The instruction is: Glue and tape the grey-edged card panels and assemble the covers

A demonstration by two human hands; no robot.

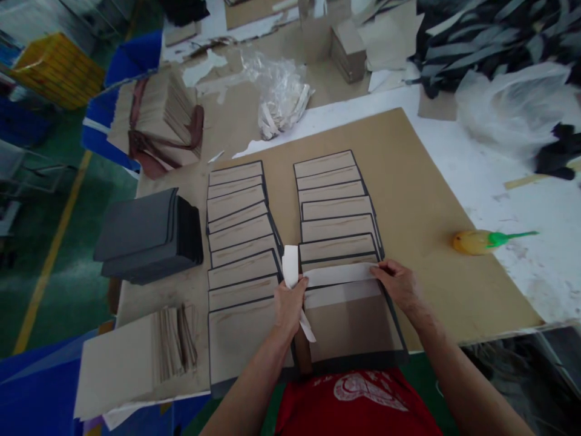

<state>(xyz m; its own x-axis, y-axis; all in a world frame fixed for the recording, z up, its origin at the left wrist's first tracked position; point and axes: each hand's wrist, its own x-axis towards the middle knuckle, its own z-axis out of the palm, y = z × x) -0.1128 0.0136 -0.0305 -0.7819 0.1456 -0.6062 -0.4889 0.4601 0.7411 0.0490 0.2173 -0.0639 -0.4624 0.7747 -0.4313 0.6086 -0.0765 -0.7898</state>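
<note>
Two overlapping columns of brown, dark-edged panels [242,236] lie on a brown cardboard sheet [422,200]. The nearest right panel [349,330] carries a white strip [340,275] across its top edge. My left hand [288,303] is closed, pinching the strip's curled left end, which peels upward. A loose tail of white backing hangs below that hand. My right hand [397,284] presses its fingertips flat on the strip's right end.
A yellow glue bottle with a green nozzle [485,240] lies on the sheet's right side. A stack of dark grey panels [149,236] sits left. Thin brown strips [175,342] lie front left. Clear plastic bags [281,91] and black straps [490,36] fill the back.
</note>
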